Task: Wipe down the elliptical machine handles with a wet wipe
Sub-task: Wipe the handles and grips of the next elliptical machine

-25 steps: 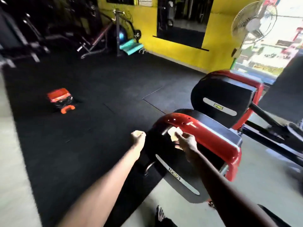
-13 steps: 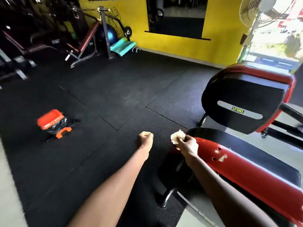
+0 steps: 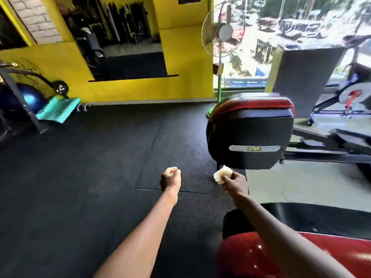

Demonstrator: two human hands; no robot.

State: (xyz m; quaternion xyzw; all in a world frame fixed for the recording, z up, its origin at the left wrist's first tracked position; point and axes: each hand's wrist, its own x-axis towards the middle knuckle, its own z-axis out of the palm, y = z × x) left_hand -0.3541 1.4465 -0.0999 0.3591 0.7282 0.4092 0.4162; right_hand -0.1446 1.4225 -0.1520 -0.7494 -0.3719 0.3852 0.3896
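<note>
Rubber floor [image 3: 80,177]; right hand [image 3: 234,182] pinched a balled wipe [image 3: 221,174], left hand [image 3: 170,178] fisted. We judged: spread the wipe flat before wiping.

One wide-angle head camera looks forward and down over the black floor [image 3: 80,177], both forearms [image 3: 140,237] entering from 6 o'clock. The left hand [image 3: 171,178] and right hand [image 3: 233,181] sit near centre, the machine housing [image 3: 251,133] at 2 o'clock, the yellow wall [image 3: 186,63] at 12.

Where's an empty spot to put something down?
The black mat is bare from the teal mat to the left hand. So is the pale floor beside the black machine cover. Rails crowd the right, past the wet wipe.
</note>
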